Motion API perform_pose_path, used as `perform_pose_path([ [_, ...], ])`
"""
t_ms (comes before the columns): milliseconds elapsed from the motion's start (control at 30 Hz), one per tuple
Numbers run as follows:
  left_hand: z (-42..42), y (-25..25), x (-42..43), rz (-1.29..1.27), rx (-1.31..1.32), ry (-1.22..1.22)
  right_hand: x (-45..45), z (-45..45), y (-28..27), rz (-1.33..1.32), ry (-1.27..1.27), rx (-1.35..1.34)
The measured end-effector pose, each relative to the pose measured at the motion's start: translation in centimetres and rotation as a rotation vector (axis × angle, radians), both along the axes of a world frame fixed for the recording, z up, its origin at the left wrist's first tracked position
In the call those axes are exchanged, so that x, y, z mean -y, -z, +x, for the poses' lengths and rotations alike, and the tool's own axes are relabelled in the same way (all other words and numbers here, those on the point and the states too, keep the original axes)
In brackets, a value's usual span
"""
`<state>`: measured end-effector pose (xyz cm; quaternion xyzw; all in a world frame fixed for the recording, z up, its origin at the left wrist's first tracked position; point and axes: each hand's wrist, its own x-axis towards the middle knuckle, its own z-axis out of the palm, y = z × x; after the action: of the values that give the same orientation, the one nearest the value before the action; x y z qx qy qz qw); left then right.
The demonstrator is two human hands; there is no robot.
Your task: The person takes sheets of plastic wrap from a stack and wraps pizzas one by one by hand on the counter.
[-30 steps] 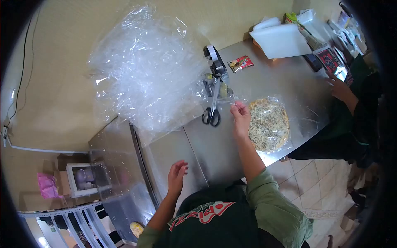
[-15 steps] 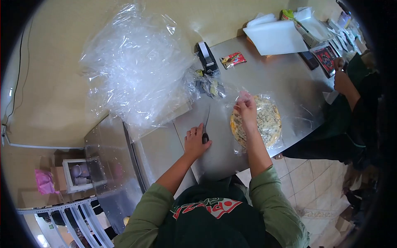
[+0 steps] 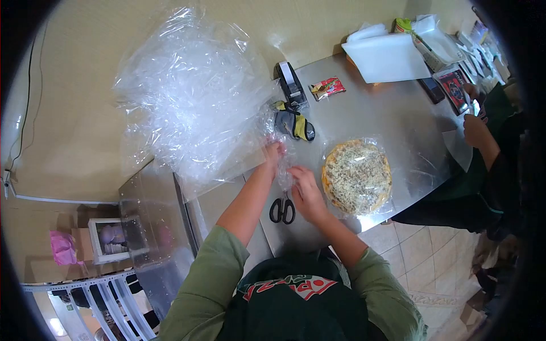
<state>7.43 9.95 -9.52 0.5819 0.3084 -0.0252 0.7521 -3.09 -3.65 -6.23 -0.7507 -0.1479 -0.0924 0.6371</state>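
A strip of clear plastic film [image 3: 286,177] is bunched between my two hands on the steel table. My left hand [image 3: 274,157] is closed on its upper part, beside the big heap of plastic. From the right, my right hand [image 3: 306,192] pinches the film, with thumb and fingertips together. Just below, black-handled scissors [image 3: 282,211] lie on the table, their blades partly covered by the film. To the right of my right hand, a round pizza [image 3: 357,177] topped with grated cheese lies flat in clear wrap, touched by neither hand.
A large heap of clear plastic bags [image 3: 193,96] fills the back left. Behind my hands are a tape dispenser [image 3: 291,85], a grey-yellow bundle [image 3: 294,124] and a red packet [image 3: 327,88]. A co-worker's hands [image 3: 476,131] are at the right, near white paper [image 3: 387,57].
My right hand has moved left from the pizza to the film. My left hand has left the scissors and moved up; they lie on the table with their handles turned toward me.
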Motion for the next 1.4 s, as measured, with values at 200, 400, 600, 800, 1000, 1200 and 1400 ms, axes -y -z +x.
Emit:
perform_pose_path([
  [200,-5.2,0.3,-0.2,0.78,0.368,0.133,-1.7,-5.1,3.3,-0.744,-0.186,0.029],
  [400,-9.9,-1.7,-2.0,1.073,0.048,0.402,-1.6,-4.0,4.3,-0.881,-0.161,0.002],
  [600,-11.4,3.1,-4.7,0.88,0.117,-0.032,-0.7,-3.3,6.7,-0.737,0.021,-0.098],
  [800,-8.3,4.7,-6.5,0.858,0.051,0.181,0.5,1.2,4.9,-0.182,0.069,-0.592],
  [1000,-7.8,3.4,-5.3,1.11,0.28,0.371,-1.9,10.0,-0.3,0.126,-0.054,-0.434],
  [1200,-8.2,-0.3,-2.8,1.09,0.135,0.543,-7.9,18.2,5.2,-0.533,0.171,-0.386],
  [1400,-12.5,-3.8,-3.6,1.021,-0.015,0.563,-8.7,24.9,10.1,-0.327,0.12,-0.227],
])
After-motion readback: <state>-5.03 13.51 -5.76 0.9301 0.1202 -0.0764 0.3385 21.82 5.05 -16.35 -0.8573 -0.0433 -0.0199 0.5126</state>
